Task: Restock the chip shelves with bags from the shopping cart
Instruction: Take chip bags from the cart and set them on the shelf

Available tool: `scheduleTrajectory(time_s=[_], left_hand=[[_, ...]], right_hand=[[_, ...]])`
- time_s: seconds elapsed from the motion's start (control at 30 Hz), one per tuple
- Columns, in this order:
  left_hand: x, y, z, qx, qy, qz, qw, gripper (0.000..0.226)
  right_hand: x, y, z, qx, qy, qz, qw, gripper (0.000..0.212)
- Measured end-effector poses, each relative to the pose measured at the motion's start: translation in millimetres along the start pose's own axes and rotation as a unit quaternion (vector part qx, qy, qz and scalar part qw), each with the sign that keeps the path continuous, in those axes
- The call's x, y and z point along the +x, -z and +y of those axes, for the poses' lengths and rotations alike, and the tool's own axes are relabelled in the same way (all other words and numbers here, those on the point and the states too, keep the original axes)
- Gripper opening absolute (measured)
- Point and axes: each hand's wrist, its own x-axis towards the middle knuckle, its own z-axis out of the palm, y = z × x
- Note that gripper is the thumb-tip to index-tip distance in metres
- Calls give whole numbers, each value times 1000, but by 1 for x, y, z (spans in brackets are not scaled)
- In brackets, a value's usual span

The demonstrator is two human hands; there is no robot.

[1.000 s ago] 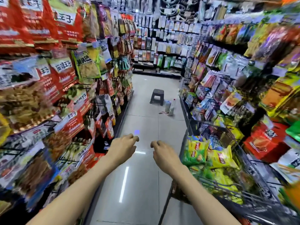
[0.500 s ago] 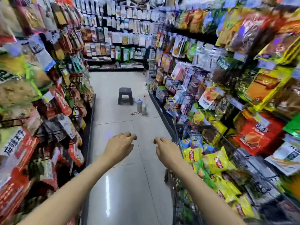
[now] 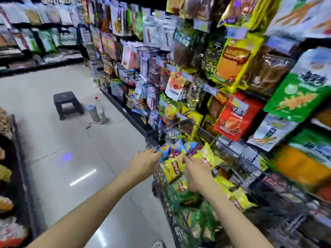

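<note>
A wire shopping cart (image 3: 165,197) stands against the right-hand snack shelves (image 3: 211,90), piled with chip bags. At its far end lies a blue bag (image 3: 164,151); yellow bags (image 3: 174,169) and green bags (image 3: 189,198) lie below it. My left hand (image 3: 145,163) reaches over the cart's left rim, and its fingertips touch the blue bag's corner. My right hand (image 3: 195,173) lies on the yellow bags with its fingertips down among them and hidden. The picture is blurred by motion.
Hanging snack packs fill the right shelves, among them a red box-like pack (image 3: 238,116). A black stool (image 3: 67,104) and two bottles (image 3: 97,111) stand on the aisle floor ahead. Another shelf edge (image 3: 19,158) runs along the left.
My view has swung right toward the cart. Both hands, which hung in the air over the aisle floor, have moved forward and right onto the bags in the cart.
</note>
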Motion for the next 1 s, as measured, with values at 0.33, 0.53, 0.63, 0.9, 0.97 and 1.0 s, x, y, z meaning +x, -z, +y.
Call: scheduleTrajectory(time_s=[0.33,0.53,0.63,0.9,0.97,1.0], left_hand=[[170,-47,47,6,-125,-92,988,40],[200,-89,67,35,-169,-157,973,47],[227,-111,60,-9,-187,-169,968,50],[300,-171,50,2,-253,-227,941,48],[318,-192,49,-30,-237,-253,938,64],[326,-200,47,-20,-233,-272,934,66]], right_hand=[[54,-24,123,54,-173,-17,983,39],[48,-51,158,80,-263,-74,959,41],[55,-59,171,89,-286,-80,951,47],[92,-105,183,133,-379,-111,909,56],[100,-119,189,148,-391,-124,900,55],[104,-125,192,155,-397,-130,895,53]])
